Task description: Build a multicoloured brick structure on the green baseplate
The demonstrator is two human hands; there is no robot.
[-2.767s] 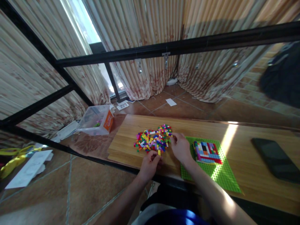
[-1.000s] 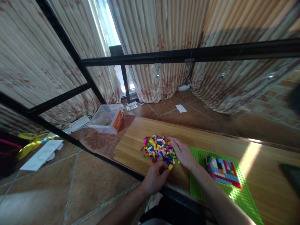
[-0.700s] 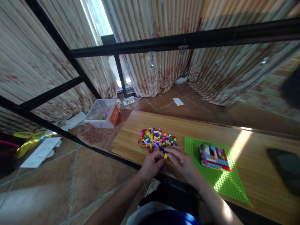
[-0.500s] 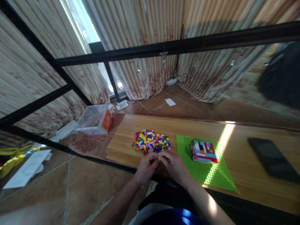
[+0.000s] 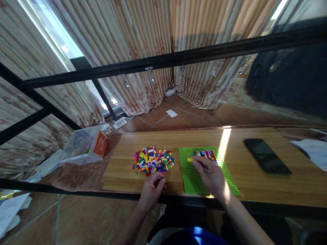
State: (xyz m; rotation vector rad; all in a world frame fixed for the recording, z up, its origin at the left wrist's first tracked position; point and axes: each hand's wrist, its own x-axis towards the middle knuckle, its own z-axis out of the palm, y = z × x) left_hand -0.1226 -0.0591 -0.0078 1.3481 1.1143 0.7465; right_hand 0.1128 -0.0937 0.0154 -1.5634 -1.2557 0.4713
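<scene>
A heap of small coloured bricks (image 5: pixel 152 161) lies on the wooden tabletop (image 5: pixel 127 173). To its right lies a green studded baseplate (image 5: pixel 190 177) with a flat multicoloured brick build (image 5: pixel 206 154) at its far side. My right hand (image 5: pixel 211 175) hovers over the baseplate and pinches a yellow brick (image 5: pixel 190 159) just left of the build. My left hand (image 5: pixel 151 189) rests at the near edge of the heap, fingers curled; whether it holds anything is hidden.
A black phone (image 5: pixel 267 156) lies on the table to the right, with white paper (image 5: pixel 313 149) beyond it. A clear plastic box with an orange label (image 5: pixel 85 144) sits at the left. Black metal bars (image 5: pixel 163 61) cross in front of curtains.
My right hand took a yellow brick from beside my left hand near the heap and carried it right, over the baseplate. My left hand stayed at the heap's near edge.
</scene>
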